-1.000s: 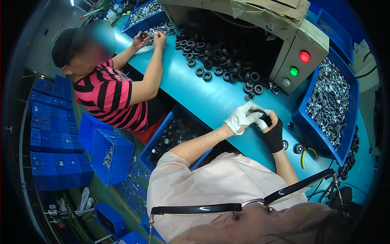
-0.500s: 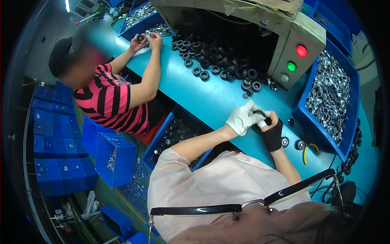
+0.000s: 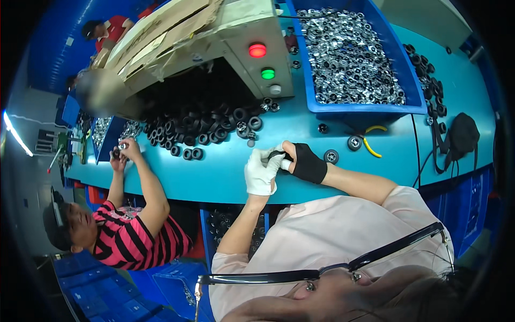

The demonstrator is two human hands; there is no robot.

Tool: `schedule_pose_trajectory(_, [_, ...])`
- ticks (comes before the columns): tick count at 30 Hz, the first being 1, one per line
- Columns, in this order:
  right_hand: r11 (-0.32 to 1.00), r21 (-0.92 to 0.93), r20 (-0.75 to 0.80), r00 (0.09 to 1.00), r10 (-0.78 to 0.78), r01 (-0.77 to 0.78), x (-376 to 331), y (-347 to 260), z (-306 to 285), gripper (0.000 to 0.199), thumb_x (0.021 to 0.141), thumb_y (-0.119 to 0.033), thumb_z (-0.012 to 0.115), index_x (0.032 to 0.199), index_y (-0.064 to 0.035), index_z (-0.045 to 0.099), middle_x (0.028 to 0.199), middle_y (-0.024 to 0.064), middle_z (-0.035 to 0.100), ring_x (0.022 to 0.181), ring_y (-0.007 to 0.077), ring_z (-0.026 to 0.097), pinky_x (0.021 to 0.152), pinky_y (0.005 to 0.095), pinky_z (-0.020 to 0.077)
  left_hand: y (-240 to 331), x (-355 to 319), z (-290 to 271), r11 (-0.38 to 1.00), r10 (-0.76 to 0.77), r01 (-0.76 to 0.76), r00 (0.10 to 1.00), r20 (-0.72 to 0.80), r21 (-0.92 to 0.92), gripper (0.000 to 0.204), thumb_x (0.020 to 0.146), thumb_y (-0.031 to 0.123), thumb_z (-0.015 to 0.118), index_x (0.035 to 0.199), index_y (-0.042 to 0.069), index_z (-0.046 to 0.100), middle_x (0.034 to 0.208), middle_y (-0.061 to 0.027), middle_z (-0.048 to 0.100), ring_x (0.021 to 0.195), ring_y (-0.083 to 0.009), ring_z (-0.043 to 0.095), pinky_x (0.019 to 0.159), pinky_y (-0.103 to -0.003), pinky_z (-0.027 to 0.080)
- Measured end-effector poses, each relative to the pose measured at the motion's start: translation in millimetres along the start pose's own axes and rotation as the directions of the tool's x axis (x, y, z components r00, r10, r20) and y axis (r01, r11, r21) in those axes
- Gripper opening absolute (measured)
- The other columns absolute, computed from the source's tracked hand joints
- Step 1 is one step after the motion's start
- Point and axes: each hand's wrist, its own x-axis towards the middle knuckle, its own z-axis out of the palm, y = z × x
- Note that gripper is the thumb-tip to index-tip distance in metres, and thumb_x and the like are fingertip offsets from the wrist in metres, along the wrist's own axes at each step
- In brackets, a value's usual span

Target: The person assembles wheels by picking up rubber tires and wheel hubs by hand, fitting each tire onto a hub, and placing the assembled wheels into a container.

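Observation:
My left hand (image 3: 260,173) wears a white glove and my right hand (image 3: 304,162) a black fingerless one. Both meet over the teal bench (image 3: 214,174), close to its near edge. Between their fingertips they pinch a small black ring-shaped part (image 3: 279,154). My pink sleeves run back toward the lower edge. Just beyond my hands lie loose black and silver rings (image 3: 331,156), and a large heap of black rings (image 3: 206,126) spreads under the machine to the left.
A grey control box (image 3: 257,59) with a red and a green lamp stands behind the heap. A blue bin of silver rings (image 3: 354,53) sits right of it. Yellow-handled pliers (image 3: 370,144) and a black pouch (image 3: 461,134) lie to the right. A co-worker in a striped shirt (image 3: 131,239) handles parts at left.
The view has swung and tilted, so the bench now runs across the frame. My two hands stay together on the small black part; the co-worker keeps working at the bench's left end.

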Motion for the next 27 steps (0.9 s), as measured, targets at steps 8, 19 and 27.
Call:
schedule_pose_trajectory(8, [0.896,0.359,-0.005,0.959,0.284,-0.263,21.3,-1.0,-1.5,0.029,0.080,-0.018,0.069,0.100,-0.0012,0.057,0.082,0.0072,0.063,0.074,0.0123,0.058,0.066,0.0284,0.0477,-18.6,21.8,-15.2,0.921,-0.185,0.188,0.982,0.043,-0.342,0.026,0.089,0.006,0.059,0.110,-0.009,0.055,0.095,-0.0104,0.063,0.076,-0.0117,0.060,0.067,-0.021,0.049])
schedule_pose_trajectory(19, [0.995,0.076,-0.021,0.998,0.064,-0.062,17.2,-5.0,-4.8,0.042,0.079,-0.006,0.063,0.117,0.0007,0.046,0.101,0.0150,0.063,0.092,0.0212,0.062,0.079,0.0325,0.0481,-9.9,23.3,-15.6,0.969,-0.151,0.179,0.974,0.166,-0.170,0.027,0.081,0.005,0.068,0.103,-0.007,0.059,0.086,-0.0075,0.063,0.068,-0.0079,0.055,0.059,-0.022,0.046])
schedule_pose_trajectory(27, [0.998,-0.061,-0.065,0.998,0.020,-0.024,9.5,-21.2,3.6,0.045,0.073,0.001,0.054,0.117,0.0049,0.045,0.099,0.0242,0.060,0.089,0.0353,0.062,0.079,0.0367,0.0483,-13.9,21.1,-1.9,0.998,-0.024,0.023,0.999,-0.025,-0.058,0.019,0.081,0.009,0.068,0.090,-0.006,0.058,0.074,-0.0067,0.061,0.065,-0.0106,0.056,0.061,-0.024,0.047])
